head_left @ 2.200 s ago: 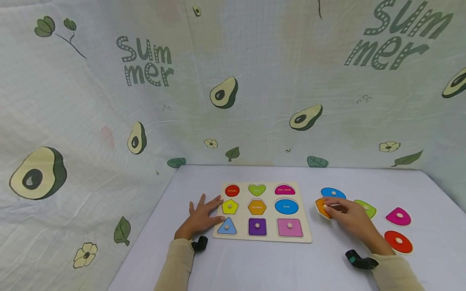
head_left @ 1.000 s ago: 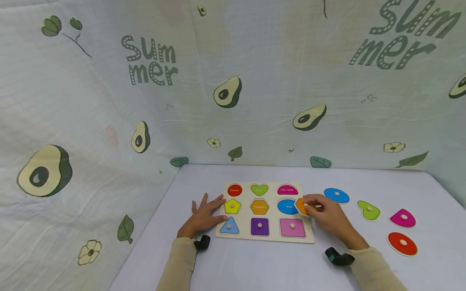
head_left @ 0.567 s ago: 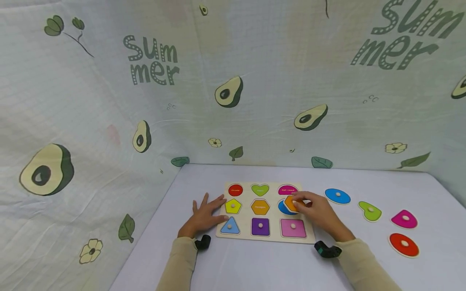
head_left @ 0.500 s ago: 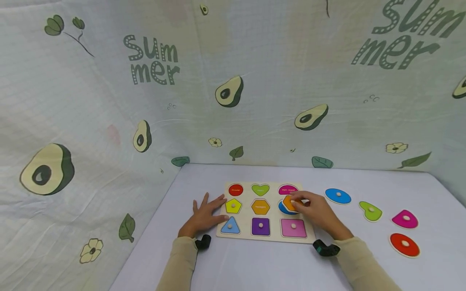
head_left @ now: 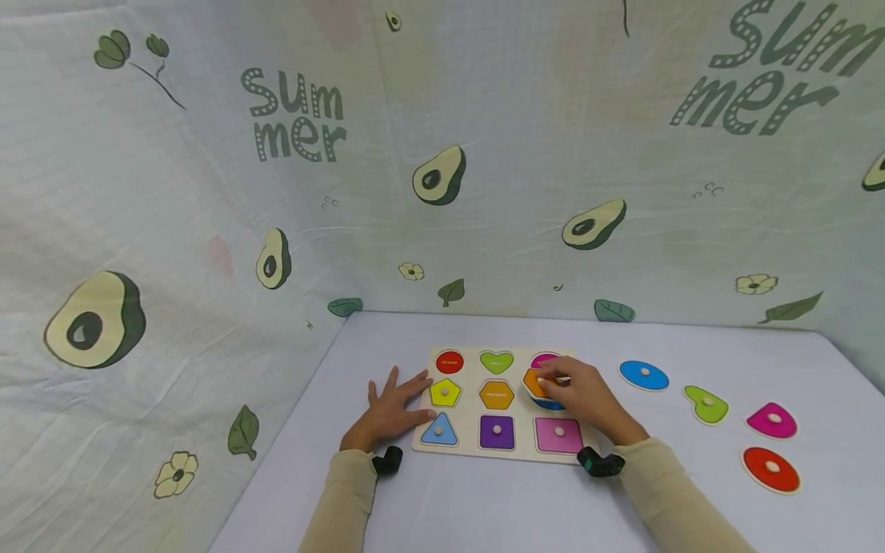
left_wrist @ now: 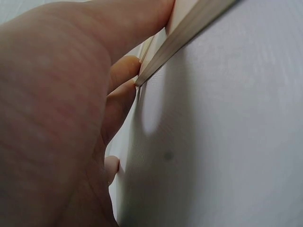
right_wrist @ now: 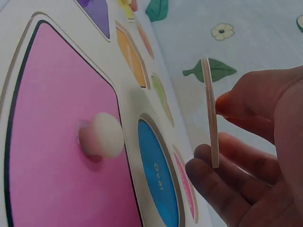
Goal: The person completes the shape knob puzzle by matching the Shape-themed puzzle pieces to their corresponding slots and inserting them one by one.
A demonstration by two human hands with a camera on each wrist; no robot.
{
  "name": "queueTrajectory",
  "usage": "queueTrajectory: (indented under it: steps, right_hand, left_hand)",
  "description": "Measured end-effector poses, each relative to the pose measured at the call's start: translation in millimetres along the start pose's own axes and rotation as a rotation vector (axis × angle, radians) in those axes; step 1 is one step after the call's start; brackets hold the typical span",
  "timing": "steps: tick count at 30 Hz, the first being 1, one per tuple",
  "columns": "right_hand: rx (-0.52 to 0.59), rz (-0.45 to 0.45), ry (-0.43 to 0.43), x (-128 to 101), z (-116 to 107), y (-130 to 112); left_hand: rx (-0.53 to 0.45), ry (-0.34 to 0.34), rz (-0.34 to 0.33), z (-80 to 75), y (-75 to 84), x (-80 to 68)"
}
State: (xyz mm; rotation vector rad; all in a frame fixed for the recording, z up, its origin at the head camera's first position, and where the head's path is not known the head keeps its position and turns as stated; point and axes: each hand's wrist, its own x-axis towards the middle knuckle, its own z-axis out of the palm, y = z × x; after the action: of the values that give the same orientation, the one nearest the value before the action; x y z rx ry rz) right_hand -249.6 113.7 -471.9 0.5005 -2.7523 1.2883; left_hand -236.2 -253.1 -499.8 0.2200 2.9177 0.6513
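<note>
A wooden shape puzzle board (head_left: 470, 449) lies on the white table. My right hand (head_left: 577, 395) pinches an orange hexagon piece (head_left: 534, 382) above the board's blue oval slot (head_left: 549, 403), right of the empty orange hexagon slot (head_left: 496, 395). In the right wrist view the hexagon piece (right_wrist: 210, 113) stands edge-on between thumb and fingers, over the oval slot (right_wrist: 158, 177) and beside the pink square piece (right_wrist: 61, 137). My left hand (head_left: 390, 407) rests flat on the table, fingers touching the board's left edge (left_wrist: 184, 38).
Loose pieces lie to the right on the table: a blue oval (head_left: 644, 375), a green heart (head_left: 707, 404), a magenta half round (head_left: 771, 421) and a red circle (head_left: 770, 469). An avocado-print cloth (head_left: 442, 177) walls the back and left.
My right hand picked the orange hexagon up from the table at the right and carried it left over the board, now above the oval slot. The left hand stayed put.
</note>
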Motion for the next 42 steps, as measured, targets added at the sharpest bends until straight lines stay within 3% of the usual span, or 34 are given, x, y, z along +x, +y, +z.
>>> queueTrajectory:
  steps: [21, 42]
  right_hand:
    - [0.048, -0.01, -0.063, 22, 30, -14]
    - [-0.089, -0.075, -0.061, 30, 59, -27]
  left_hand:
    - [-0.007, -0.008, -0.001, -0.5, 0.1, -0.6]
    - [-0.033, 0.009, 0.01, -2.3, 2.1, -2.1]
